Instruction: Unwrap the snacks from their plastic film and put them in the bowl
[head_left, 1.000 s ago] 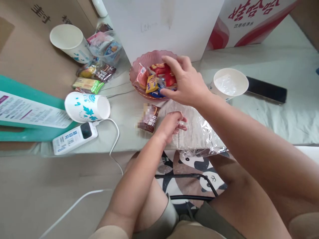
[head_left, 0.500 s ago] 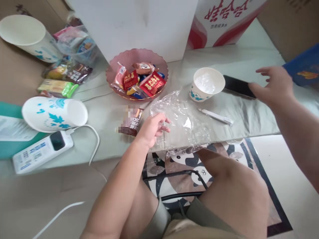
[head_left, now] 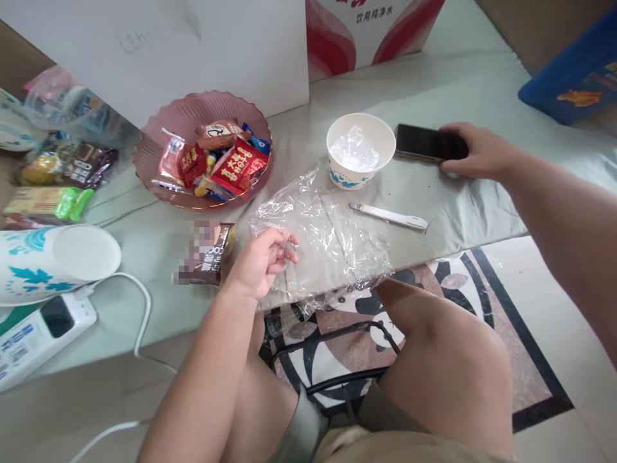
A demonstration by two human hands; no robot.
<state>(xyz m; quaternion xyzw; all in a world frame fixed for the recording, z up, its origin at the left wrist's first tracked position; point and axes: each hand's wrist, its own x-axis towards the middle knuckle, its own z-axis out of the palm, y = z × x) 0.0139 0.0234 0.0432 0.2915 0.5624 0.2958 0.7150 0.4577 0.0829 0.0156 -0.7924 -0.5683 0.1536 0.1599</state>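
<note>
My right hand [head_left: 470,149] grips the near right end of a black smartphone [head_left: 419,141], which lies flat on the cloth. My left hand [head_left: 263,260] rests loosely curled, its fingers apart, over the left part of a crumpled clear plastic bag [head_left: 332,238]. Part of that bag hangs over the front edge. Left of this hand lies a brown snack packet [head_left: 212,257], partly blurred. A white pen-like cutter [head_left: 390,217] sits between the bag and the phone. Behind it stands a paper cup [head_left: 354,180] with crumpled clear plastic inside.
A pink scalloped bowl [head_left: 149,161] holds several wrapped snacks. Two large boxes, one white [head_left: 216,58] and one red-and-white [head_left: 332,45], stand behind. At left are a tipped paper cup [head_left: 33,263], a white power bank [head_left: 53,328] with a cable, and more packets [head_left: 43,202].
My right hand has come down onto the phone and closed around its end. My left hand stays by the plastic bag. The view has shifted to the right.
</note>
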